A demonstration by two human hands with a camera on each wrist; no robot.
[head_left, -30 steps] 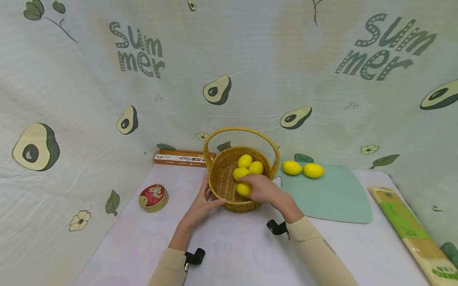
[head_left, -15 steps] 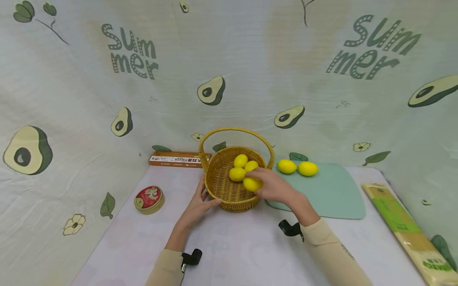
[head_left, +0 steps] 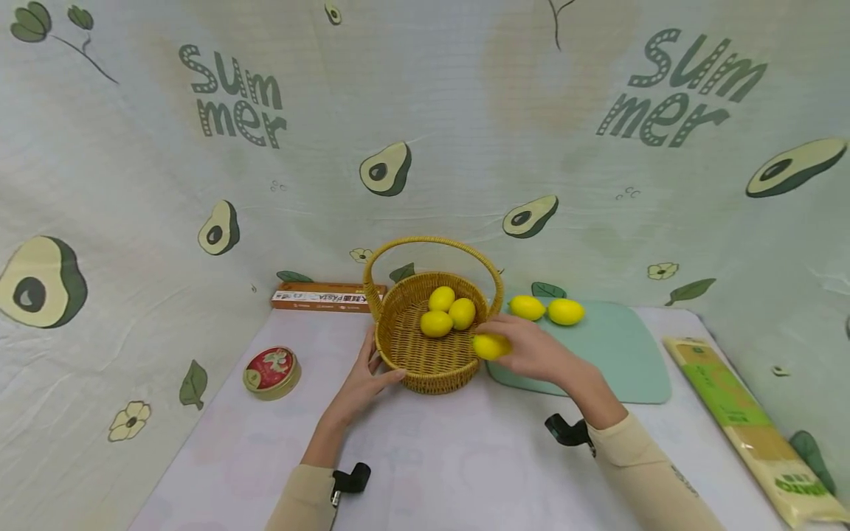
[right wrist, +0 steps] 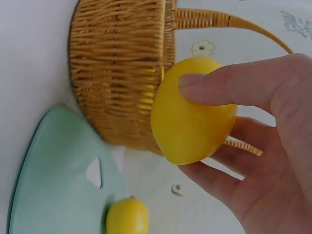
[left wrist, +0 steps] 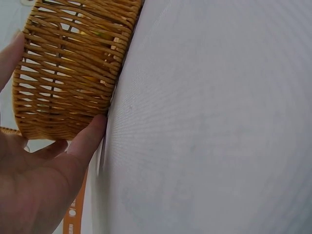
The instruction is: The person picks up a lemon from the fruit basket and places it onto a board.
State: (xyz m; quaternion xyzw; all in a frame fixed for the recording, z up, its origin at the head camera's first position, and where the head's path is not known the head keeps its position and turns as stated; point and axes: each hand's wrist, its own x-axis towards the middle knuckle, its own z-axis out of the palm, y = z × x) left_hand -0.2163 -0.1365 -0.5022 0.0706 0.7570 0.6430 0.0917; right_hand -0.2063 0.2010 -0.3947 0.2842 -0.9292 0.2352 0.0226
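A yellow wicker basket (head_left: pixel 434 380) with a tall arched handle stands on the table and holds three lemons (head_left: pixel 441 299). My left hand (head_left: pixel 358 376) holds the basket's left side, its thumb near the front rim. In the left wrist view, the fingers (left wrist: pixel 90 139) of this hand touch the woven wall low down near the tabletop. My right hand (head_left: pixel 531 348) grips another lemon (right wrist: pixel 192 114) between thumb and fingers, just outside the basket's right rim. Two more lemons (head_left: pixel 566 312) lie at the back of a pale green cutting board (head_left: pixel 617 361).
Behind the basket on the left lies an orange pasta box (head_left: pixel 319 297). A round red-and-gold tin (head_left: pixel 272 372) sits to the left. Along the right edge stretches a long noodle packet (head_left: pixel 744 420). A printed cloth (head_left: pixel 451 199) hangs at the back.
The right hand has lifted a lemon out of the basket's inside and carried it right, past the rim. The left hand stays on the basket. The head view has shifted slightly.
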